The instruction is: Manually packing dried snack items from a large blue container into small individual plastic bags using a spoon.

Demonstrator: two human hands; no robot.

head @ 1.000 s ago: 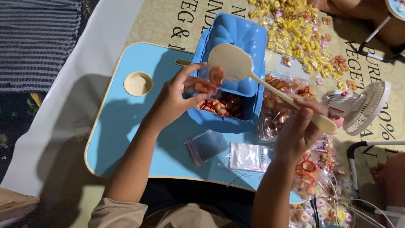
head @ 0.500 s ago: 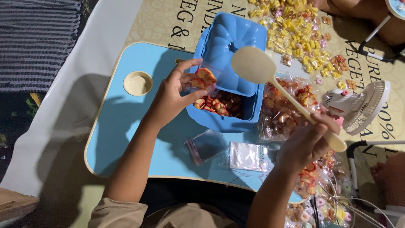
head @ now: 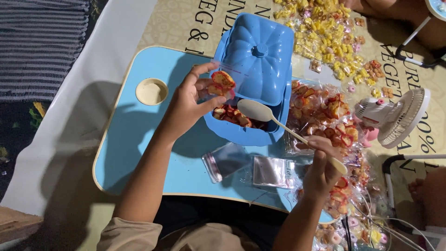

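My left hand (head: 188,104) holds a small clear bag (head: 222,82) with red and orange snack pieces in it, just left of a blue plastic box (head: 241,132). The box's hinged lid (head: 260,56) stands open, and more red snacks (head: 232,116) lie inside. My right hand (head: 320,165) grips the handle of a cream plastic spoon (head: 256,110). The spoon's bowl rests over the open box, close to the bag.
A light blue lap table (head: 139,139) with a round cup hole (head: 152,91) carries the box and empty clear bags (head: 227,160). Filled snack bags (head: 320,111) pile at the right. Yellow snack packets (head: 325,32) lie beyond. A small white fan (head: 395,116) stands at the right.
The spoon came down from above the lid into the open box. My right hand moved lower and nearer me. The left hand kept the bag by the box.
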